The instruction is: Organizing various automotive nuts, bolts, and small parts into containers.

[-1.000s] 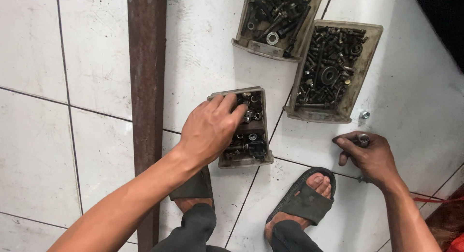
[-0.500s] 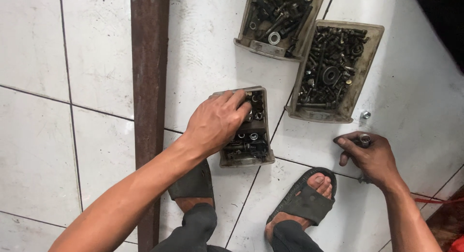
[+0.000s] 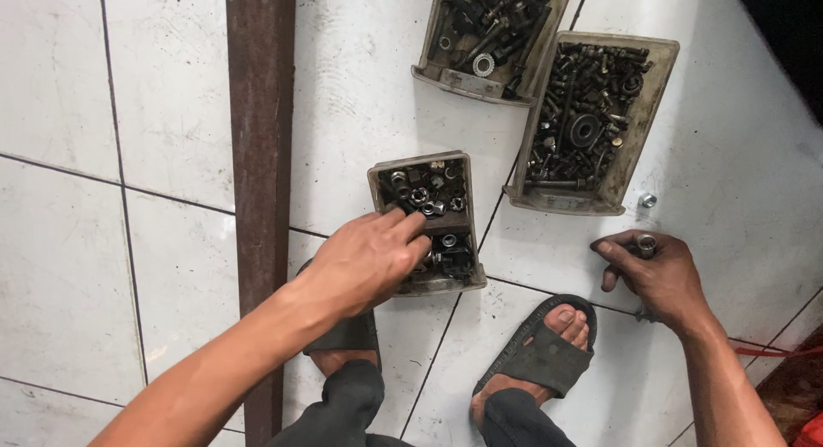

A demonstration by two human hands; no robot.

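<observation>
On the white tiled floor (image 3: 171, 96), seen from the head camera, most bare room lies to the left of a long rusty-brown steel bar (image 3: 260, 138) that runs from the top edge of the view down toward the bottom; the tiles there carry nothing. Right of the bar the floor is crowded. A small grimy rectangular plastic tray of nuts and sockets (image 3: 429, 220) sits near the middle, its long sides tilted slightly off the grout lines. The left hand (image 3: 369, 263) reaches in from the lower left, forearm stretched diagonally, palm down, fingers bent and close together with their tips dipped into the near half of this tray; whether they pinch a piece I cannot tell. Beyond it, toward the top edge, two larger dirty plastic trays stand side by side and nearly touching: a tray of mixed dark bolts and washers (image 3: 489, 31) cut by the top edge, and a wide tray of black bolts and a gear (image 3: 587, 126) to its right. A single loose shiny nut (image 3: 649, 200) lies on the tile just beside that wide tray's near right corner. The right hand (image 3: 656, 271) rests low on the floor at the right, fingers curled tight around a small metal socket tool (image 3: 645, 244). Two feet in dark rubber sandals (image 3: 540, 353) are planted near the bottom edge, hemming the small tray from below.
</observation>
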